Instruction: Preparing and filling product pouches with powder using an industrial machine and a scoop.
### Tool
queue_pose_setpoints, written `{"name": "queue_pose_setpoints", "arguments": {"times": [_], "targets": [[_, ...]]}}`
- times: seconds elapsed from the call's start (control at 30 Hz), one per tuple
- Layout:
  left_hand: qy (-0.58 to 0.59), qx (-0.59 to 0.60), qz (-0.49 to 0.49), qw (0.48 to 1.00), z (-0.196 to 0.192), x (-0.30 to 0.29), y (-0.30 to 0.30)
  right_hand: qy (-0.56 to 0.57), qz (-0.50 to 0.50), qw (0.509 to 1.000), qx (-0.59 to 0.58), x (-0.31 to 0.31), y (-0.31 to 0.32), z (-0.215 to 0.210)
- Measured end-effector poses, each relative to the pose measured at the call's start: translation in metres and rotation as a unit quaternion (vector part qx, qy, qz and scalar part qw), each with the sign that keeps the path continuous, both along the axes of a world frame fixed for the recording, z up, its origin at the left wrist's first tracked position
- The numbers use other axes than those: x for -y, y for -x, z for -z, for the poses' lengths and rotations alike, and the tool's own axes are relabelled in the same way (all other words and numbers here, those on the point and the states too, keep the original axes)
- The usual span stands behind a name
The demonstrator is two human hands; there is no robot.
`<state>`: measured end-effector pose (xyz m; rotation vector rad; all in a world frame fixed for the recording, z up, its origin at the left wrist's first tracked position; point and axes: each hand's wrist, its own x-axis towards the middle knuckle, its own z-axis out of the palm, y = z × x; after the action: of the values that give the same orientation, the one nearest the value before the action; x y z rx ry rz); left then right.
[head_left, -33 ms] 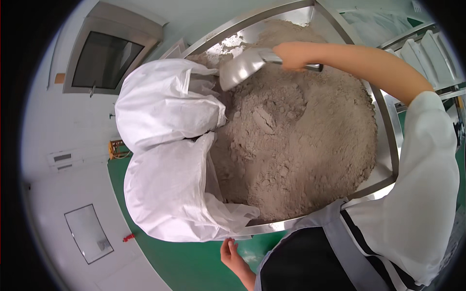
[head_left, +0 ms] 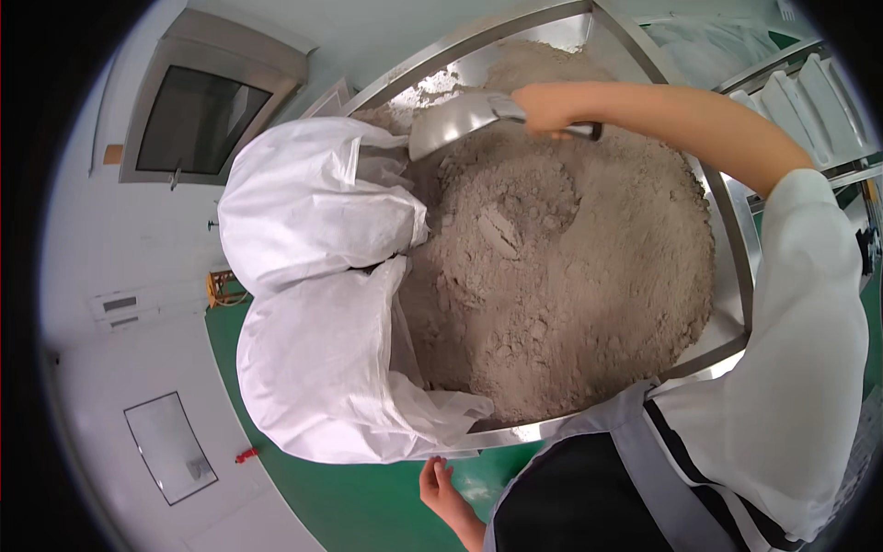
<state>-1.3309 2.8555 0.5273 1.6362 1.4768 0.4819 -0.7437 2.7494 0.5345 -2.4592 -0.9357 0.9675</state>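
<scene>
Our right hand [head_left: 552, 109] is closed tight around the handle of a shiny metal scoop [head_left: 458, 120]. The scoop is up at 12 o'clock, its wide end pointing toward 9 o'clock, right at the far edge of a big heap of grey-brown powder [head_left: 561, 267]. The powder is lumpy and fills a metal tray [head_left: 731, 230] almost to its rim. At 9 o'clock a white bag [head_left: 313, 304] hangs open against the tray's left edge, touching the powder. Our left hand [head_left: 441, 488] is down at 6 o'clock, below the bag, fingers loosely curled and holding nothing. There is open green floor [head_left: 368, 501] around it. The tray's rim runs close by at 3 o'clock.
</scene>
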Motion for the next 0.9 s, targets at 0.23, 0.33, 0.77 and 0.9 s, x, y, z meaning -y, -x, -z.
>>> {"name": "queue_pose_setpoints", "arguments": {"times": [0.23, 0.33, 0.77, 0.9], "targets": [[0.006, -0.009, -0.013, 1.000, -0.001, -0.001, -0.013, -0.213, -0.101, 0.962, 0.137, -0.164, -0.032, 0.163], [0.021, 0.023, 0.008, 0.999, 0.004, -0.002, -0.024, -0.290, -0.322, 0.814, 0.387, -0.165, -0.050, 0.218], [-0.031, 0.003, -0.014, 0.999, -0.028, -0.008, -0.006, -0.133, 0.185, 0.853, -0.470, -0.111, 0.058, 0.091], [-0.066, -0.055, -0.051, 0.995, -0.048, -0.008, 0.005, -0.154, 0.236, 0.862, -0.421, -0.143, 0.016, 0.162]]}}
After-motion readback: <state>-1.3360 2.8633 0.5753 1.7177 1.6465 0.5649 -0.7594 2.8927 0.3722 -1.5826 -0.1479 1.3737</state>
